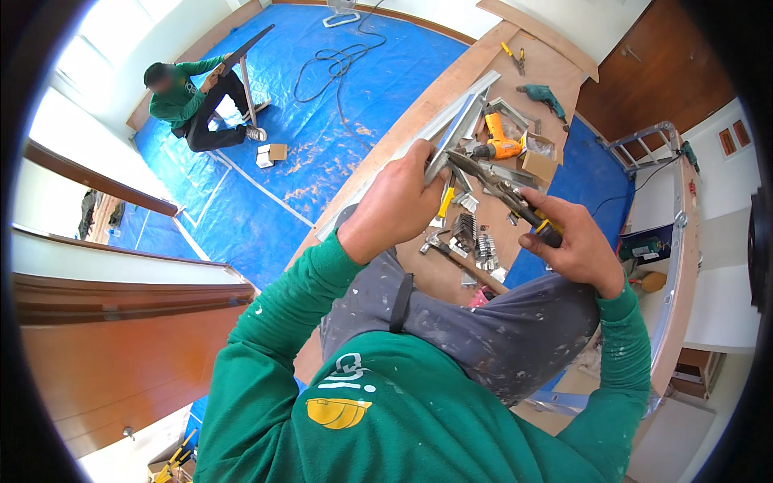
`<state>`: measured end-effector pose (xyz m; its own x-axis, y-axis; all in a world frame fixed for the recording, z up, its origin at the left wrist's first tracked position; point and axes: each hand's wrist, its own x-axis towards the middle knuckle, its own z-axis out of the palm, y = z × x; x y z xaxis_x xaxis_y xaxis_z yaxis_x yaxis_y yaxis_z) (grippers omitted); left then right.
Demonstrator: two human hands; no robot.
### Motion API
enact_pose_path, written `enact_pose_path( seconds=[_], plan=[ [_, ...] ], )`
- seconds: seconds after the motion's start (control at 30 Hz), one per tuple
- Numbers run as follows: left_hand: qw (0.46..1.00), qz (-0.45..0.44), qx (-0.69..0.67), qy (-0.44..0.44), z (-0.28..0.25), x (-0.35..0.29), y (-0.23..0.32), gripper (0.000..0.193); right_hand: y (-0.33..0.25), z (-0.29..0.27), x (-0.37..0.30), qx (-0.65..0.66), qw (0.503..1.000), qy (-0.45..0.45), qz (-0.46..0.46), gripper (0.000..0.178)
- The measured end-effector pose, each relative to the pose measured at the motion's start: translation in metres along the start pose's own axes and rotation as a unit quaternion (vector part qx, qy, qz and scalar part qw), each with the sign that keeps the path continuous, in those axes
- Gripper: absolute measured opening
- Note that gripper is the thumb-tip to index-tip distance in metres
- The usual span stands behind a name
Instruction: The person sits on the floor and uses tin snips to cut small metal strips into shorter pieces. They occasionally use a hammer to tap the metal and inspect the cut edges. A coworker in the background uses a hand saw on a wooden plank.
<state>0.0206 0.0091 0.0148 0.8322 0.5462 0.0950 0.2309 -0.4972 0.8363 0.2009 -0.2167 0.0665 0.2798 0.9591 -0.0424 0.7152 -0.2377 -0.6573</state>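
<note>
My left hand (pixel 394 196) is closed around a long, shiny metal channel (pixel 465 114), which slants up and away from me. In my right hand (pixel 577 239) are tin snips (pixel 503 190) with black and yellow handles. Their jaws meet the near end of the channel beside my left fingers; whether they bite into the metal I cannot tell. Below the snips, a claw hammer (pixel 469 266) lies next to several small metal brackets (pixel 465 231). A yellow-handled tool (pixel 446 201) rests close to my left fingertips.
An orange drill (pixel 501 138), a small cardboard box (pixel 539 158), a teal power tool (pixel 544 102) and yellow-handled pliers (pixel 515 58) lie on the brown board (pixel 555 72). Blue sheeting (pixel 322 145) with a cable (pixel 342 60) covers the floor. A co-worker (pixel 181 101) sits far left. A ladder (pixel 644 145) is at right.
</note>
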Motion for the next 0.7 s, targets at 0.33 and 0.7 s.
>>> enact_pose_path(
  seconds=[0.33,0.7],
  plan=[
    [0.997,0.015,0.053,-0.058,-0.006,0.006,-0.007,0.028,0.015,0.009,-0.001,0.052,0.994,-0.061,0.070,0.064],
    [0.994,0.007,0.069,-0.081,-0.007,0.012,-0.015,0.028,0.011,0.014,0.002,0.013,0.997,-0.052,0.046,0.066]
  ],
)
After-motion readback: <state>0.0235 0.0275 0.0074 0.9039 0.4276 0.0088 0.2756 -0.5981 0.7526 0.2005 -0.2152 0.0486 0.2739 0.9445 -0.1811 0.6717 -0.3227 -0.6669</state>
